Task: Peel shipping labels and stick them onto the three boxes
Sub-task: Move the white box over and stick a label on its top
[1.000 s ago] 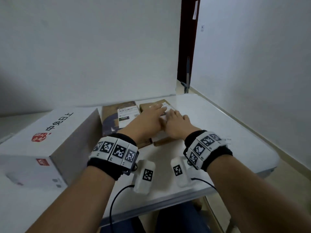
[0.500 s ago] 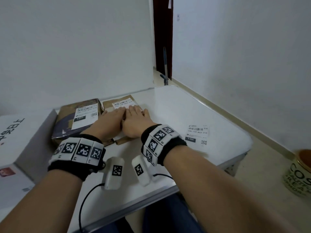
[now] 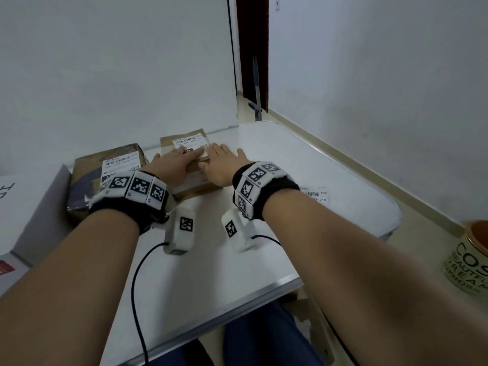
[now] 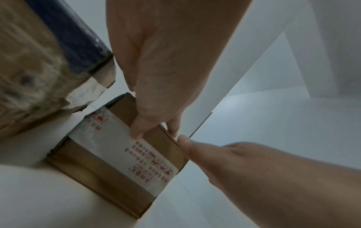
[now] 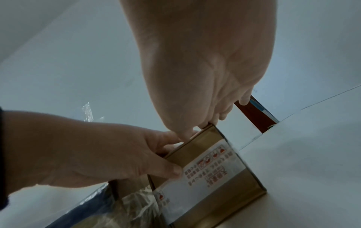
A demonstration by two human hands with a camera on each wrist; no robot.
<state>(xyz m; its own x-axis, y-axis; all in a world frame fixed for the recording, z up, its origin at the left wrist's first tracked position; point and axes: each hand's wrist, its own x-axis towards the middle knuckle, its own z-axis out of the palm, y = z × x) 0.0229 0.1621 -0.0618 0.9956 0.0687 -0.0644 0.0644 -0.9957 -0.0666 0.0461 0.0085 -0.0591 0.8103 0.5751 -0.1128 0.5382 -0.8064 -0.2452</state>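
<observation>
Your left hand [image 3: 173, 165] and right hand [image 3: 221, 165] lay flat, fingers straight, pressing the label [image 3: 188, 143] onto the small box [image 3: 195, 178] beneath them; next, seemingly, the loose label [image 3: 315, 194] right of your right hand.

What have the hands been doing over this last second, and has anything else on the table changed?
Both hands were pressing the label flat on the small brown box. The right hand has slid off to the box's right edge; the left hand still lies flat on the label. The boxes and the spare label haven't moved.

Bare room: white walls [image 3: 105, 62], folding table [image 3: 290, 159], dark door [image 3: 252, 48].
</observation>
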